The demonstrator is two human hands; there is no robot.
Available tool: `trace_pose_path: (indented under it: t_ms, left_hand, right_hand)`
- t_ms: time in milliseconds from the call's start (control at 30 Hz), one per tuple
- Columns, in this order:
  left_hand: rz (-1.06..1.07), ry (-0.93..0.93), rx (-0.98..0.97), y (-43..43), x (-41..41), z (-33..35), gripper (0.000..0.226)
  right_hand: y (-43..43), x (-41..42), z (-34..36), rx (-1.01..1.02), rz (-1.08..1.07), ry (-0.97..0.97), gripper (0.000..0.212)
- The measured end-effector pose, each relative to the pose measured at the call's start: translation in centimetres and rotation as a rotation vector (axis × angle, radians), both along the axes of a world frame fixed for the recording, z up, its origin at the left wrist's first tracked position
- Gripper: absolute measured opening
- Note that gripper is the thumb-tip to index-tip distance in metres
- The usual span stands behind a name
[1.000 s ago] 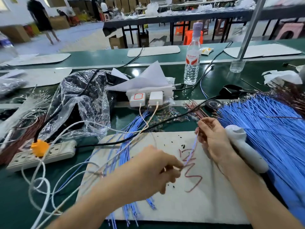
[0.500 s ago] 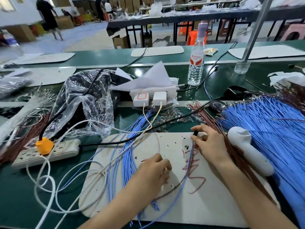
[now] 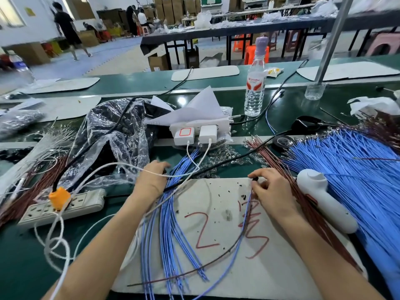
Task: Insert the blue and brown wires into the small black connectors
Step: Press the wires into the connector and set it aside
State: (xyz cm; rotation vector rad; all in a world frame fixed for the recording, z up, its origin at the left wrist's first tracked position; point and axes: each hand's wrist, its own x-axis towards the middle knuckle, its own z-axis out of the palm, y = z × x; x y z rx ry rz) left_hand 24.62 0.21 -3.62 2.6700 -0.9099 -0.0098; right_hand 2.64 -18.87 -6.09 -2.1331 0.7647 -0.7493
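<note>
- My right hand [image 3: 273,190] pinches a small black connector [image 3: 255,179] over the white mat [image 3: 216,234].
- A blue wire [image 3: 232,260] and a brown wire [image 3: 216,259] trail from it toward me.
- My left hand [image 3: 152,178] reaches into the blue wire bundle [image 3: 173,224]; I cannot tell its grip.

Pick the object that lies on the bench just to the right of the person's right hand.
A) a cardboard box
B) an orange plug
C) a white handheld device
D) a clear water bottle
C: the white handheld device lies just right of the right hand, which pinches a small black connector.
</note>
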Motion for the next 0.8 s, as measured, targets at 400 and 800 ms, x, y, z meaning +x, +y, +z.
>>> trace_pose_path:
  t_ms: [400,800]
  left_hand:
    - [-0.042,-0.04,-0.097,3.6,-1.3,1.9,0.025]
    - [-0.492,0.071,-0.113,2.8,-6.7,6.9,0.026]
  right_hand:
    - [-0.6,-0.1,0.2,0.046,-0.047,-0.053,0.014]
    - [2.0,0.1,0.8,-0.003,0.1,-0.144,0.013]
